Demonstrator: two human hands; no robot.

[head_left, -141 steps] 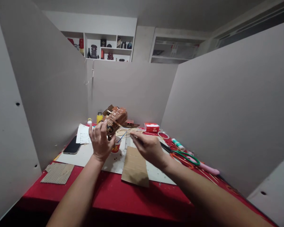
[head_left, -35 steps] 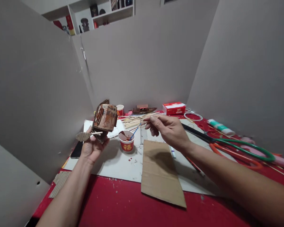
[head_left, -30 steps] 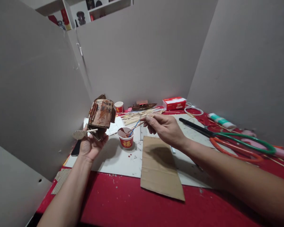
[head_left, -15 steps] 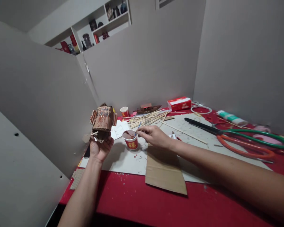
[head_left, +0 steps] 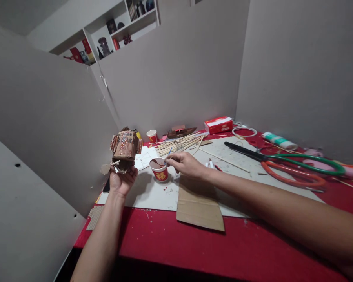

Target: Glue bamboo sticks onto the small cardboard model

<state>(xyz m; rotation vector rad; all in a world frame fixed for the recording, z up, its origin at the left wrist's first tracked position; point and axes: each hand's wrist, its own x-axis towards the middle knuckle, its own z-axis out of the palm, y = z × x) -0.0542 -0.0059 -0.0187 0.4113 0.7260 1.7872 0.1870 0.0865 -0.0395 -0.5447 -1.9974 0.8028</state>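
Grey partitions (head_left: 176, 78) on three sides of red-covered table (head_left: 176, 239); white shelving (head_left: 97, 34) beyond.

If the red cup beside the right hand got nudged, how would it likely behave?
The red cup looks like thin paper: probably light, easily dented. Its base is narrower than its rim, so it may tip. Brown smears inside hint at liquid that could spill.

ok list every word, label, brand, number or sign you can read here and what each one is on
"福", in yellow on the front red paper cup
Dark characters on the cardboard model in the left hand: too small to read
Yellow mark on the rear paper cup: too small
Markings on the red box: too blurred
No other text is legible
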